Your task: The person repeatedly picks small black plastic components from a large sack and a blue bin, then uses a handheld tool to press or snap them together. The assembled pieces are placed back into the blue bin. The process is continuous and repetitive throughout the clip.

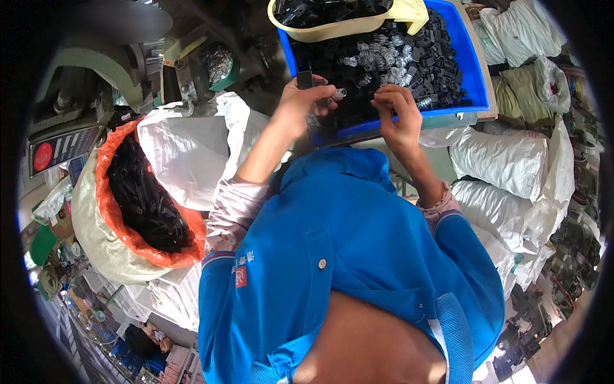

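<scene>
My left hand (302, 105) is closed around a small black plastic part (305, 80), which sticks up above the fingers. A metal coil spring (339, 94) shows at its fingertips. My right hand (400, 116) is a little to the right, its thumb and fingers pinched together; whatever may be between them is hidden. Both hands are over the near edge of a blue tray (476, 96). Inside it lie a heap of loose coil springs (387, 59) and many small black plastic parts (441, 61).
A cream scoop-like basin (339, 32) with black parts rests across the tray's far side. On the left stands a sack with an orange liner (105, 185), full of black pieces (144, 198). White sacks (502, 160) are stacked at right. A machine (89, 83) stands far left.
</scene>
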Demonstrator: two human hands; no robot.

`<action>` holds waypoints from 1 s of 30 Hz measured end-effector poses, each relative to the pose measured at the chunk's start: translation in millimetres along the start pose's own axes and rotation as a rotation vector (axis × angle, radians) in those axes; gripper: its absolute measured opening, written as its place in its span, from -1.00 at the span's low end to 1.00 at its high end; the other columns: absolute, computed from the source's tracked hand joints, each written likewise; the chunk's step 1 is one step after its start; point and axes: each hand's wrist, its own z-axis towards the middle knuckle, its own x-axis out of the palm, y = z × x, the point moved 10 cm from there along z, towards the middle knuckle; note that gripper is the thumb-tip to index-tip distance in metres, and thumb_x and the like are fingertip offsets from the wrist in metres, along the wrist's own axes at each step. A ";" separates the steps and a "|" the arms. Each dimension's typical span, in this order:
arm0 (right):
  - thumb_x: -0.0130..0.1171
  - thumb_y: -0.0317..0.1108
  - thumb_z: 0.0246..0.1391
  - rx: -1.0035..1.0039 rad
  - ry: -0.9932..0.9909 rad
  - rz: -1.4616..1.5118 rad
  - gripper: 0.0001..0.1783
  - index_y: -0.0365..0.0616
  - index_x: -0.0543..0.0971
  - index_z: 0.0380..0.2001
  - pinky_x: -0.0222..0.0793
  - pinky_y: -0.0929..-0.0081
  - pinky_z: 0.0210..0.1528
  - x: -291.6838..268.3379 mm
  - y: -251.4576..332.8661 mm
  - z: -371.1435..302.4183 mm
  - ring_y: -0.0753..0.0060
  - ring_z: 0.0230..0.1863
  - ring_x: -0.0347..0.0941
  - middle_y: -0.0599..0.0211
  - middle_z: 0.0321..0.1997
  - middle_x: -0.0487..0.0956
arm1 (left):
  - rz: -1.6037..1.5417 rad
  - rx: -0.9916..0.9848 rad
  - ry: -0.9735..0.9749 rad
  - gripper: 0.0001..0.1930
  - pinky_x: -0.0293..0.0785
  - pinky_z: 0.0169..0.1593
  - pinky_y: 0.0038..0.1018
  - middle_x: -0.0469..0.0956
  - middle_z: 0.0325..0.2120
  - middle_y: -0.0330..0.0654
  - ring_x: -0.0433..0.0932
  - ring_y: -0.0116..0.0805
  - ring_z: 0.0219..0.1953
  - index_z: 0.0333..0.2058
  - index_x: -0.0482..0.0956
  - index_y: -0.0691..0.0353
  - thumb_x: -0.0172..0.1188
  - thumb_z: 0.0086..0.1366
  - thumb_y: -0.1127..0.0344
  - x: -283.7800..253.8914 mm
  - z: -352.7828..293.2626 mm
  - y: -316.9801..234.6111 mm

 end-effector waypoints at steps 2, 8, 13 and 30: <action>0.25 -0.62 0.01 0.473 -0.035 0.401 -0.76 -0.22 0.57 -0.21 0.49 0.57 -0.33 6.5 -37.6 -14.0 0.52 -0.35 0.51 0.25 -0.22 0.56 | -0.041 -0.047 0.043 -0.58 0.49 -0.45 -0.53 0.65 -0.34 -0.03 0.61 -0.37 -0.44 -0.14 0.38 0.29 0.36 0.04 0.54 -2.7 -0.6 3.5; 0.32 -0.51 -0.02 0.257 0.034 -0.027 -0.72 -0.13 0.62 -0.17 0.45 0.50 -0.32 1.8 -28.4 1.4 0.46 -0.39 0.48 0.29 -0.26 0.59 | 0.070 0.170 0.002 -0.57 0.50 -0.31 -0.53 0.65 -0.26 -0.02 0.60 -0.39 -0.29 -0.13 0.38 0.29 0.36 0.03 0.56 11.7 -13.7 -13.0; 0.40 -0.40 -0.13 -0.022 0.014 -0.302 -0.63 -0.05 0.64 -0.16 0.43 0.41 -0.16 4.3 -15.3 37.6 0.22 -0.16 0.46 0.35 -0.23 0.62 | 0.048 0.184 -0.007 -0.54 0.51 -0.28 -0.53 0.64 -0.24 -0.01 0.57 -0.40 -0.30 -0.09 0.37 0.32 0.36 0.04 0.60 10.6 -13.1 -13.1; 0.22 -0.64 0.03 0.094 0.221 0.204 -0.79 -0.27 0.61 -0.21 0.51 0.41 -0.20 27.0 18.6 -4.9 0.24 -0.21 0.57 0.16 -0.24 0.59 | -0.111 -0.185 0.185 -0.67 0.51 -0.43 -0.52 0.59 -0.42 -0.12 0.58 -0.34 -0.47 -0.17 0.42 0.30 0.34 0.13 0.42 21.9 -20.0 31.9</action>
